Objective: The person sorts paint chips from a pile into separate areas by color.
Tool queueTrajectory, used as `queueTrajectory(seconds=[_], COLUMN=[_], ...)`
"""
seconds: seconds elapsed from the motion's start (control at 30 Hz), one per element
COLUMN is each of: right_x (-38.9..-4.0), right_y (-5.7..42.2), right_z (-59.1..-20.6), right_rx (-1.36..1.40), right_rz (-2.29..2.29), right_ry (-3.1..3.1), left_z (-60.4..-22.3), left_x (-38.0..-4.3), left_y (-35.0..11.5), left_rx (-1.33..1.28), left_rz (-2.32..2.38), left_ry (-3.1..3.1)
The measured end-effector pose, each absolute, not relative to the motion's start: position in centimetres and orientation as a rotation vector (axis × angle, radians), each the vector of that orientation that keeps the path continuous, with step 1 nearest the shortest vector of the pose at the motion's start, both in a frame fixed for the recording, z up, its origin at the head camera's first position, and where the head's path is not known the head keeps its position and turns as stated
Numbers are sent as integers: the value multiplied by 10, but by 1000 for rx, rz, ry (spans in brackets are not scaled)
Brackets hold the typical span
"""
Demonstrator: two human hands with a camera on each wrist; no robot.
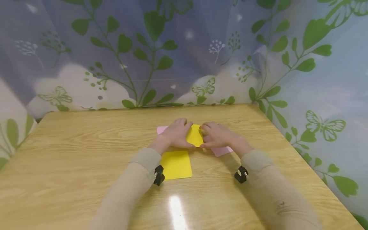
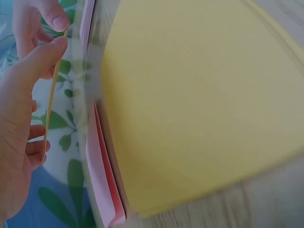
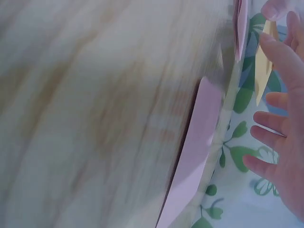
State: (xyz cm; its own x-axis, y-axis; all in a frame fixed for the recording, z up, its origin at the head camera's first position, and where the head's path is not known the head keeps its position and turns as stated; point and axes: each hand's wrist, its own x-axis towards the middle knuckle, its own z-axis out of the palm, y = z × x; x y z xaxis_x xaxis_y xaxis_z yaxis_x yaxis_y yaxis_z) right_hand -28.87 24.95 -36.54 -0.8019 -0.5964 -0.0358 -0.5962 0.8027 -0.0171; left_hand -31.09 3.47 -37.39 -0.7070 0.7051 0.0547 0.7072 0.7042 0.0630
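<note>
Between both hands is a small piece of yellow paper (image 1: 195,135), raised above the table. My left hand (image 1: 176,132) holds its left side, the thumb on the near face and fingers behind, as the left wrist view shows. At its right edge, my right hand (image 1: 219,135) holds it with thumb and fingertips while the other fingers (image 3: 266,135) spread away. A larger yellow sheet (image 1: 176,165) lies flat near the left wrist. Pink paper (image 1: 162,129) shows beyond the left hand, partly hidden, and another pink sheet (image 1: 222,151) lies under the right hand.
A wooden table (image 1: 86,179) bears all the paper. Patterned fabric with green leaves (image 1: 154,25) hangs along the table's back and right sides. Dark wrist cameras (image 1: 159,175) are strapped over both sleeves. A bright reflection lies on the near tabletop.
</note>
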Motion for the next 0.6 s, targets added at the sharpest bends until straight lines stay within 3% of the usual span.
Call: queueTrajectory(seconds=[0.6], right_x=[-284], right_y=[207], right_z=[-364], right_rx=[-1100], right_rz=[57], right_ry=[2897], left_z=[-372], left_x=[-295], left_y=[-14], left_rx=[-1193], left_rz=[-210], left_ry=[-2772])
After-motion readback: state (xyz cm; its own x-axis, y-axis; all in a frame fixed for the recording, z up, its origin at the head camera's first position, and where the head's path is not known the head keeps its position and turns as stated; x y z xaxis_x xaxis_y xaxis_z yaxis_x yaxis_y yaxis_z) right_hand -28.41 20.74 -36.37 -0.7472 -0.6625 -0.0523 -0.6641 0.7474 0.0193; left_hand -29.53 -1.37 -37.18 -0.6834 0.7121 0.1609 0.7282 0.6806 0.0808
